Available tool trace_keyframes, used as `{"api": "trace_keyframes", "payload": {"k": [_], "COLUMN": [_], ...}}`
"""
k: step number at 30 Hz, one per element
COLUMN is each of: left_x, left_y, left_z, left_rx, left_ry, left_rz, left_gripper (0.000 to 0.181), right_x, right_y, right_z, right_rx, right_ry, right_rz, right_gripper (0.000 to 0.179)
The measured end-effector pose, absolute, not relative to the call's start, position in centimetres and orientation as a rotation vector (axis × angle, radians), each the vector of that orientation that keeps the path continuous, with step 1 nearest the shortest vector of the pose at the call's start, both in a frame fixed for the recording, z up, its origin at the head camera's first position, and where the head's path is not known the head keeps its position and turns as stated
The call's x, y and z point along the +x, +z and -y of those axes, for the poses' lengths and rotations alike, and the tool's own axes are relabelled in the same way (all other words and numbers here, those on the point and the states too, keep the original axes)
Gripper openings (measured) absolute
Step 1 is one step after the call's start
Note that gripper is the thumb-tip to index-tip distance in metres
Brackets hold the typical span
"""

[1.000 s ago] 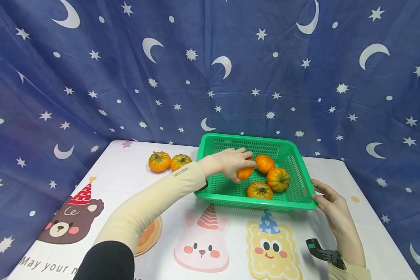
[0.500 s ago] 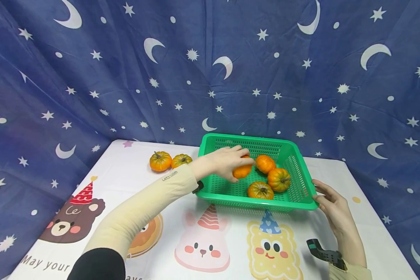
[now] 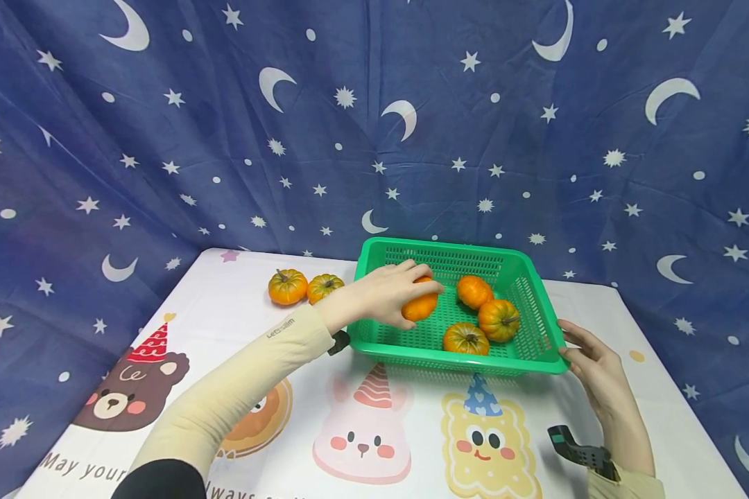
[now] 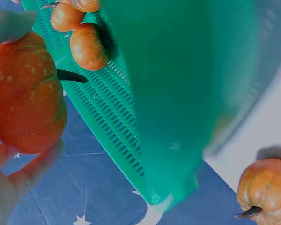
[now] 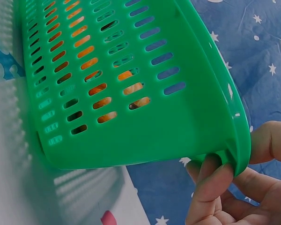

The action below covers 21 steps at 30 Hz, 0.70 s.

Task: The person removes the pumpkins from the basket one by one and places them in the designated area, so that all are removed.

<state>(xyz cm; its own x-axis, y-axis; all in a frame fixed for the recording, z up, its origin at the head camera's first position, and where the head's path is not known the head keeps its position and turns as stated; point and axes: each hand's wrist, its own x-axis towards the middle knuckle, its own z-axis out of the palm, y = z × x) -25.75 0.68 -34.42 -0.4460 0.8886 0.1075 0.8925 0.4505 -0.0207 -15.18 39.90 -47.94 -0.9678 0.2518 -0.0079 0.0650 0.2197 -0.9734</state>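
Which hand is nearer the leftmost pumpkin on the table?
Left. The left hand is right of the leftmost pumpkin, holding another pumpkin; the right hand is farther right, gripping the basket rim.

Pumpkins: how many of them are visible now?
6: one pumpkin in the left hand; three pumpkins resting in the green basket; two pumpkins on the white table, left of the basket. The left arm could hide more.

From where I'm standing, the tablecloth (image 3: 225, 294) says "May your", then "lways" past the arm, rest cut off. Left sleeve (image 3: 243, 374) has tiny print, looks like "Letsslim".
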Motion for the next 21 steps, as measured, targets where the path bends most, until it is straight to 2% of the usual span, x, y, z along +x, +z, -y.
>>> {"api": "trace_keyframes", "payload": {"k": [4,10,21], "left_x": [-25.5,-25.1,-24.6], "left_y": [-34.4,-34.7,-36.3], "left_z": [0.0,1.1,2.9], "left_rx": [-1.559,-1.495,-1.427], "left_ry": [-0.106,-0.182,-0.319], "left_rz": [2.574,2.567,2.497], "left_gripper": [0.065,0.067,0.065], "right_x": [-15.8,-15.8,-13.6], "right_y": [-49.5,-49.6,-44.4], "right_z": [-40.9,-40.9,-37.0], "right_rx": [-0.27,-0.244,-0.336], "right_ry": [1.896,1.898,1.86], "right_rz": [2.267,2.266,2.323], "right_gripper": [0.051,0.05,0.051]}}
